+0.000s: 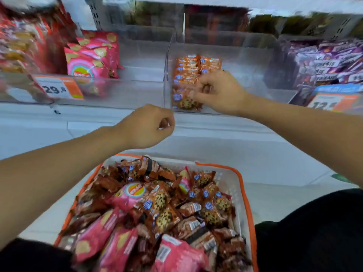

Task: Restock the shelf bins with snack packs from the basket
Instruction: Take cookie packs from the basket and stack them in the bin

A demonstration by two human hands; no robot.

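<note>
A white basket [233, 173] with an orange rim sits below me, heaped with orange cookie packs [161, 201], brown packs and pink chip bags [117, 244]. On the shelf stands a clear bin [231, 52] holding a row of orange cookie packs [188, 69]. My right hand [220, 93] reaches into the bin's front and its curled fingers pinch the frontmost cookie pack [184, 102]. My left hand [149, 126] hovers between basket and shelf, fingers loosely curled, holding nothing I can see.
Pink chip bags [88, 61] fill the bin to the left, behind a price tag [59, 88]. Purple packs [326, 61] fill the bin to the right, above another tag [330, 103]. The white shelf ledge [78, 122] runs across the front.
</note>
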